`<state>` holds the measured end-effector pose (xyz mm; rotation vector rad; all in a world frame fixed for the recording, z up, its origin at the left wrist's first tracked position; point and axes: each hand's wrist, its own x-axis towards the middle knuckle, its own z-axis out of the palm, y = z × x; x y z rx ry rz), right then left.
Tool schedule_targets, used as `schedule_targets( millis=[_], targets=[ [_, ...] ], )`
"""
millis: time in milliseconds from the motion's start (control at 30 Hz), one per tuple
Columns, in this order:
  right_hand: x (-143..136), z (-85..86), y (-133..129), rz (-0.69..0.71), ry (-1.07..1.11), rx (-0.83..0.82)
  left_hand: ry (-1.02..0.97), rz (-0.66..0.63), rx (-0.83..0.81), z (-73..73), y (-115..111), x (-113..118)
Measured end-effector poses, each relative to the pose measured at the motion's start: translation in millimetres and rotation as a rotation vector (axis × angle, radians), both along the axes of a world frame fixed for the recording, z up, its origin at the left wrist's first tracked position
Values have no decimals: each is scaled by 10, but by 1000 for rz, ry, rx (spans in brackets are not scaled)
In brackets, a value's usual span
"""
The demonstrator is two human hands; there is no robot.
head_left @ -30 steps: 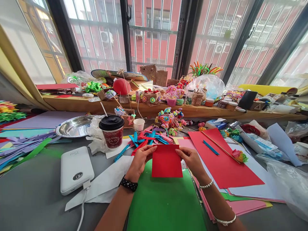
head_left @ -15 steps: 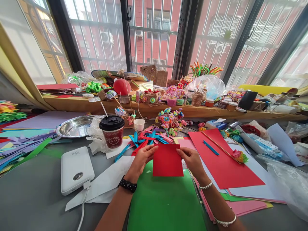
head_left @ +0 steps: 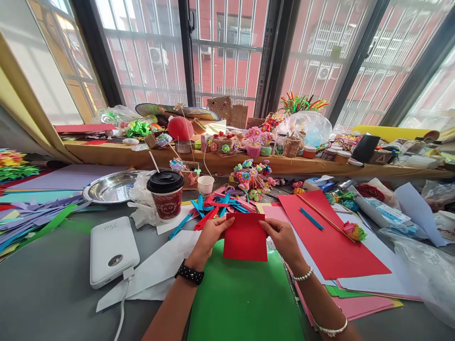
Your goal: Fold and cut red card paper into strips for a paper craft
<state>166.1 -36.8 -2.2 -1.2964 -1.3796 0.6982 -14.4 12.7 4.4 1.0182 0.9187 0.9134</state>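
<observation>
A square of red paper (head_left: 245,239) is held up between my two hands, above a green mat (head_left: 245,298). My left hand (head_left: 211,234) pinches its upper left corner between thumb and fingers. At the upper right corner, my right hand (head_left: 282,237) grips the paper the same way. Just beyond the square lies a heap of blue, red and pink paper strips (head_left: 223,201). A large red sheet (head_left: 330,241) is right of my right hand, with a blue strip (head_left: 312,218) and a stick bearing a paper flower (head_left: 354,231) on it.
To the left stand a white power bank (head_left: 113,251) with a cable, a lidded paper cup (head_left: 165,196) and a steel tray (head_left: 110,187). A small white cup (head_left: 205,185) and yarn flowers (head_left: 250,176) are farther back. Clear plastic bags (head_left: 423,270) lie at right.
The red square has shifted slightly left and tilted a little, with both hands still gripping its upper corners. Everything else on the table looks the same.
</observation>
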Motion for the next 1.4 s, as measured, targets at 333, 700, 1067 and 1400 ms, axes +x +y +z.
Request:
schedule_targets(
  millis=[333,700,1067,1400],
  targets=[
    [32,-18,8,10,13,-18,-27,112,66,-1,35,-58],
    [13,-16,0,-14,-3,-12,-57,183,85,-5,42,-55],
    [24,-41,31,156,247,-126,18,120,54,-54,34,-21],
    [-5,-10,-23,-180,-120,51,177,293,425,-54,-33,77]
  ],
)
